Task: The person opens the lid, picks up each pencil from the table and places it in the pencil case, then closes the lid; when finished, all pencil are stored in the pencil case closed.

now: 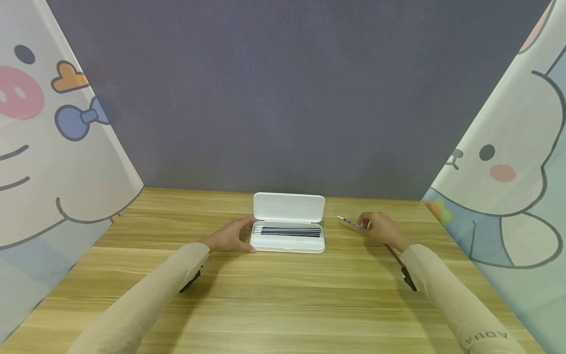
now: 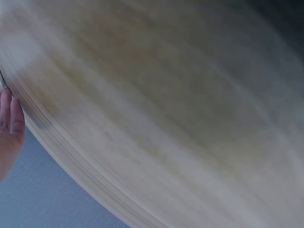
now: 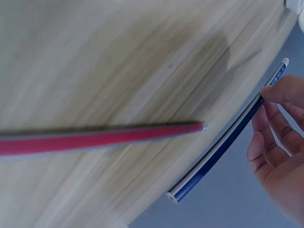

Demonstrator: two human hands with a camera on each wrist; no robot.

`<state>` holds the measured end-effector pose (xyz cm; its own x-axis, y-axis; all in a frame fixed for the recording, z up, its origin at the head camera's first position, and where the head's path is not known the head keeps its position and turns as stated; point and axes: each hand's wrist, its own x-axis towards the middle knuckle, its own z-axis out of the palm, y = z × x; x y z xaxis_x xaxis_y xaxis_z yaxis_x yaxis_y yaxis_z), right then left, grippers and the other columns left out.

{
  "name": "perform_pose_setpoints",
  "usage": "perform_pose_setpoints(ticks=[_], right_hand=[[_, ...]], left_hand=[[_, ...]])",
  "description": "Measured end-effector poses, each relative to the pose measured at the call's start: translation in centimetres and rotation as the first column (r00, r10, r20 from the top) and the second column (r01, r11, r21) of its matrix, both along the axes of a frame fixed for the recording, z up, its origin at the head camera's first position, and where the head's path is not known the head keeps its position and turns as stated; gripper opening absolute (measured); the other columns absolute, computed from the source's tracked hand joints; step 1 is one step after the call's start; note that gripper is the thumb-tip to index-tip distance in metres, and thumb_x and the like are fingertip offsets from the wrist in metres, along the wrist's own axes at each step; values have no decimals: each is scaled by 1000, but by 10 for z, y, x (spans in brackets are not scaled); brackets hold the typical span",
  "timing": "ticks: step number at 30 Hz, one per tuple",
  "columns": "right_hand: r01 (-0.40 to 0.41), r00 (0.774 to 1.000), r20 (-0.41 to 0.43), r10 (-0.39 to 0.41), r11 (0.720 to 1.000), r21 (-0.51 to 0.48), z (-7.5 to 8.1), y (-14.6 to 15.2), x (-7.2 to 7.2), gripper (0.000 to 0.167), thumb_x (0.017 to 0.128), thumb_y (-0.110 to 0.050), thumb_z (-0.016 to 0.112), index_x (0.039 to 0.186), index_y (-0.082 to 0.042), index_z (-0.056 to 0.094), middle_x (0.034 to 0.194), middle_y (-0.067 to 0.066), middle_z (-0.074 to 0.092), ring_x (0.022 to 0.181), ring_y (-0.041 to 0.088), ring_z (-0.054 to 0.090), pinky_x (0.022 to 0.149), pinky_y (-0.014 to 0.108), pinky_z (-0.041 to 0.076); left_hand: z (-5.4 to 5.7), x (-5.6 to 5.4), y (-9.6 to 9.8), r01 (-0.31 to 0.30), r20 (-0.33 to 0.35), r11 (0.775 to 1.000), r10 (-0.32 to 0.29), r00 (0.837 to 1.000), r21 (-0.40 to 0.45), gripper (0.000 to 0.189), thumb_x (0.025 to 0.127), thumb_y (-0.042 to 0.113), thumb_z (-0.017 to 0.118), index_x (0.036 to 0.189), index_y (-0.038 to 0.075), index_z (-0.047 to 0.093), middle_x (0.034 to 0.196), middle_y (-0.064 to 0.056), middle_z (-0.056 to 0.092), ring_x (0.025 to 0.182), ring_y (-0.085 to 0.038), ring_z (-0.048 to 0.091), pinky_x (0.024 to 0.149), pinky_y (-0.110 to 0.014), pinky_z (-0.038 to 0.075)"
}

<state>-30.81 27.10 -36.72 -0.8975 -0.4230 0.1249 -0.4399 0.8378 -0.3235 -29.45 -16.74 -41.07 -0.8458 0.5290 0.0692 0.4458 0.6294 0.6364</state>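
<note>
A white pencil case (image 1: 283, 244) lies on the table with its lid (image 1: 289, 207) raised at the back. Several dark pencils (image 1: 289, 231) lie side by side in its far compartment. My left hand (image 1: 230, 236) is at the case's left end, thumb by the near corner and fingers by the far side; two of its fingers (image 2: 17, 121) show nearly straight in the left wrist view. To the right of the case, my right hand (image 1: 383, 230) pinches a blue-and-white striped pencil (image 3: 209, 161) near its white-tipped end, above the table. Its other end is flat.
A red pencil (image 3: 118, 137) lies on the wooden table (image 1: 283, 295), under my right wrist in the head view. A grey panel (image 1: 283, 98) stands along the back. Cartoon-printed sheets (image 1: 508, 147) flank both sides.
</note>
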Motion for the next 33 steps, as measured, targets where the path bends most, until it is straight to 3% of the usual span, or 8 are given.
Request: perform_pose_setpoints(ticks=[20, 26, 33], right_hand=[[-157, 987, -19, 158, 986, 51, 12, -63, 5, 18, 70, 4, 65, 84, -9, 65, 74, 1, 62, 66, 13, 55, 59, 26, 46], [-241, 970, -31, 243, 969, 60, 14, -88, 4, 14, 74, 1, 66, 85, -7, 65, 78, 4, 64, 68, 16, 57, 60, 25, 46], [-314, 949, -14, 315, 948, 55, 11, -119, 0, 22, 69, 7, 60, 84, -9, 65, 76, 1, 61, 69, 13, 53, 61, 23, 45]], left_hand=[[-1, -2, 0, -9, 11, 1000, 9, 1000, 2, 83, 63, 30, 82, 133, 10, 42, 128, -8, 53, 115, -27, 51, 102, -47, 38], [-1, -2, -1, -7, 5, 1000, 7, 1000, -2, 85, 63, 31, 82, 134, 9, 41, 128, -9, 52, 116, -27, 51, 102, -47, 38], [-3, -2, -1, -17, 0, 1000, 17, 1000, -13, 85, 63, 32, 82, 133, 9, 41, 128, -8, 53, 115, -27, 51, 102, -46, 38]])
